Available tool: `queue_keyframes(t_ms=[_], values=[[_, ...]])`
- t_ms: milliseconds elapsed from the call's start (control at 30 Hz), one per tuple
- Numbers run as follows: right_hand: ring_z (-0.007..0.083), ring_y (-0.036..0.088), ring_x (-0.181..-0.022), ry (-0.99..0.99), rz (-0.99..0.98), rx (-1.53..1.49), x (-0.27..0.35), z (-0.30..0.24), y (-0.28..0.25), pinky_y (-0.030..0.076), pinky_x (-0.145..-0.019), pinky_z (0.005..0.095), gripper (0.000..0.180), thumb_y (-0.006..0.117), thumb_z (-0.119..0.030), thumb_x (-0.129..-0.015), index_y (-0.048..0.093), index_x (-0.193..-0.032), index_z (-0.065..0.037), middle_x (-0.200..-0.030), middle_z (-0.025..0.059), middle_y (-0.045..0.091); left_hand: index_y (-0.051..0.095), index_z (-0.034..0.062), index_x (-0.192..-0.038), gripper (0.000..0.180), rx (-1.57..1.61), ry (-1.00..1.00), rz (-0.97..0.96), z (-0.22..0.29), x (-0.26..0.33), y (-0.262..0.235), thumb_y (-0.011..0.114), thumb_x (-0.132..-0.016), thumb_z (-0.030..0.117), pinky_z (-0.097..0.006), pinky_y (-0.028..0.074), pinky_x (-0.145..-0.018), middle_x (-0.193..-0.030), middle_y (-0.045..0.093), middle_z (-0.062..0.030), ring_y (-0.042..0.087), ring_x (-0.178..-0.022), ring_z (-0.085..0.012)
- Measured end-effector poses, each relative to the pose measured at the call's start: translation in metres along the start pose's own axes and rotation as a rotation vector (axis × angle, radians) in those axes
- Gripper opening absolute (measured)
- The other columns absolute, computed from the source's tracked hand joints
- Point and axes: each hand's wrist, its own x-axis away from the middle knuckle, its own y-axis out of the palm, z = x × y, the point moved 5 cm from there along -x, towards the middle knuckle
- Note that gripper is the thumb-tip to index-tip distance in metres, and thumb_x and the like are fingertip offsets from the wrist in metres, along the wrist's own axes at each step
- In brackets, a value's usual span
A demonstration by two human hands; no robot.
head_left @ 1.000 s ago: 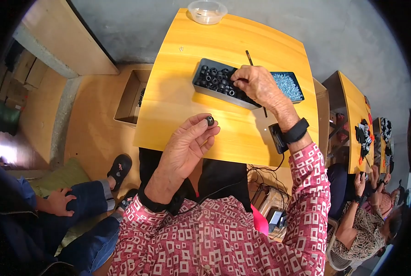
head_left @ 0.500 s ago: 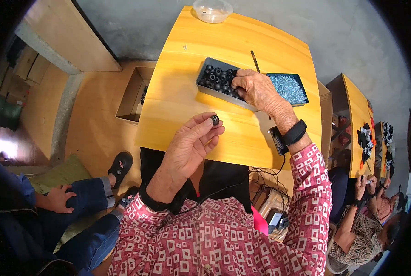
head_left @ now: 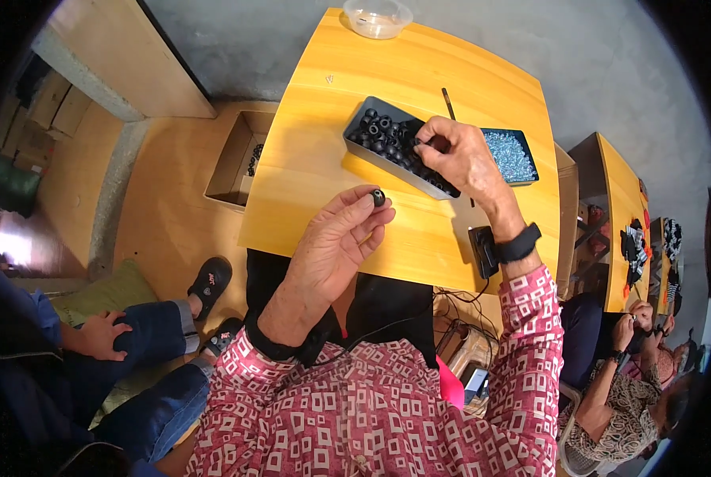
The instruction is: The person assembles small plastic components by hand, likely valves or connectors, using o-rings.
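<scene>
A clear bowl (head_left: pixel 378 17) at top and cardboard box (head_left: pixel 238 158) at left flank the bench (head_left: pixel 323 143); a small black ring (head_left: pixel 378 197) is pinched mid-frame by the left hand (head_left: pixel 335 242), the right hand (head_left: pixel 455 151) pinching inside the black tray (head_left: pixel 357 126).

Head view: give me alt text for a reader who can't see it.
The left hand pinches a small black ring-shaped part above a yellow table, while the right hand reaches into a dark tray of similar black parts. Beside it sits a tray of small silvery pieces; a clear bowl stands at the table's far edge.
</scene>
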Motion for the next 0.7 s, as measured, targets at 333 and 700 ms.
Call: queue_keyframes(t_ms=[333,700], values=[[0.0255,0.056,-0.080,-0.470,0.052,0.524,0.065,-0.089,0.052,0.051,-0.062,0.0355,0.011,0.057,-0.007,-0.077,0.055,-0.086,-0.002,-0.086,0.0098,0.050,0.061,0.0069,-0.104,0.015,0.105,0.218,-0.057,0.005,-0.048,0.004,0.060,-0.091,0.014,-0.030,0.049,-0.092,-0.100,0.067,-0.0063,0.061,-0.103,-0.0172],[0.0248,0.056,-0.084,-0.568,0.090,0.424,0.075,-0.086,0.050,0.050,-0.069,0.0338,0.029,0.063,-0.007,-0.073,0.066,-0.101,-0.007,-0.094,0.0061,0.056,0.062,0.0045,-0.103,0.015,0.085,0.196,-0.062,0.001,-0.035,0.009,0.060,-0.091,0.014,-0.029,0.048,-0.093,-0.101,0.067,-0.0081,0.062,-0.101,-0.0158]])
